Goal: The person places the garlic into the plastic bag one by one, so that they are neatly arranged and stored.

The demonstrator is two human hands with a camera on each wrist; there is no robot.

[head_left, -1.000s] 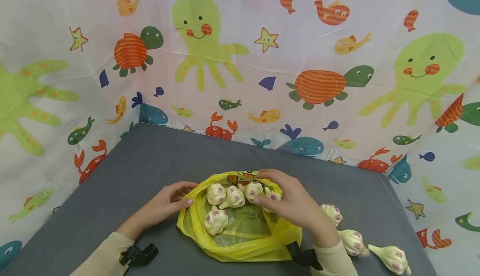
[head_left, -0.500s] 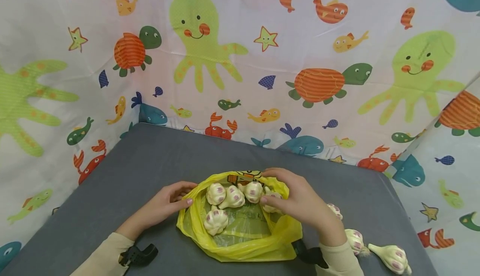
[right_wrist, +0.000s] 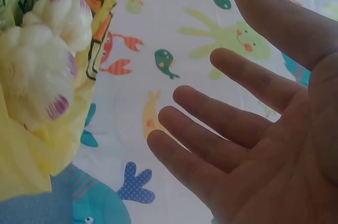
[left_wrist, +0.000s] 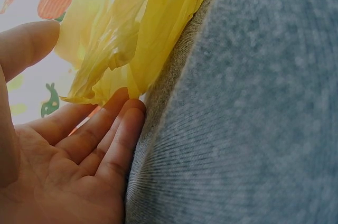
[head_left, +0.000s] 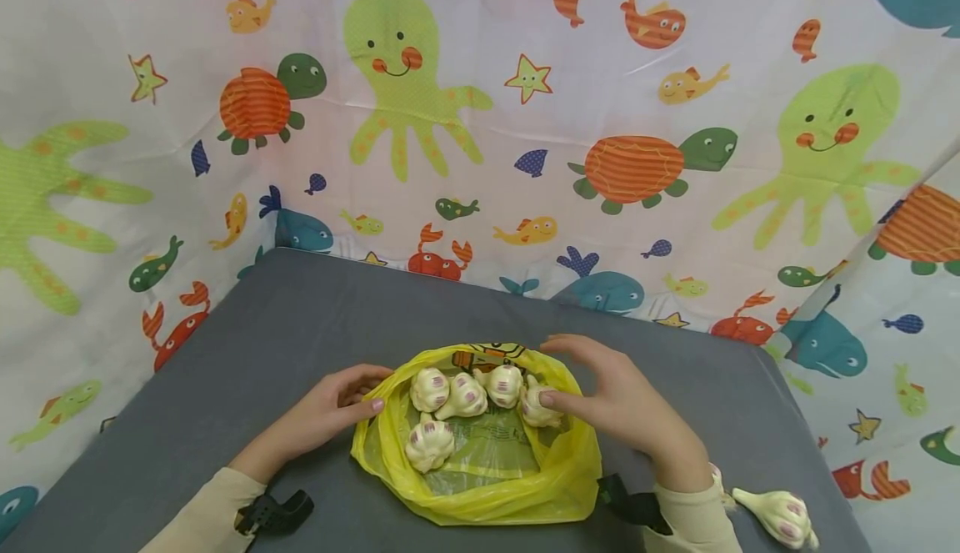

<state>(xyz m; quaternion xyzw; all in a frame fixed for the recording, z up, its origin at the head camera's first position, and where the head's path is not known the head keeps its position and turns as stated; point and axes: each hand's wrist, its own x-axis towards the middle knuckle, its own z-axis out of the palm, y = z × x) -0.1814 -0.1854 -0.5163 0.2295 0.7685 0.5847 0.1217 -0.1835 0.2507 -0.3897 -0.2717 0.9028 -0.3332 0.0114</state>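
A yellow plastic bag (head_left: pixel 517 496) lies on the grey table, its mouth spread wide. Several garlic bulbs (head_left: pixel 431 443) sit inside, most of them along the back and one nearer the left. At the bag's left rim is my left hand (head_left: pixel 336 407); in the left wrist view its straight fingers touch the outside of the yellow plastic, thumb apart. My right hand (head_left: pixel 626 403) hovers by the right rim with fingers spread and nothing held. Its thumb overlaps the rightmost bulb (head_left: pixel 536 409) in the head view, while the right wrist view has the hand apart from the bag.
Right of the bag, a garlic bulb (head_left: pixel 780 516) with a long stem lies on the table (head_left: pixel 330 311). Another bulb (head_left: pixel 717 481) is mostly hidden behind the right sleeve. A curtain (head_left: pixel 517 194) printed with sea animals closes in the back and sides.
My right hand has moved right, off the bag's rim, baring the rightmost bulb inside and covering more of the bulbs on the table. The left hand has stayed in place.
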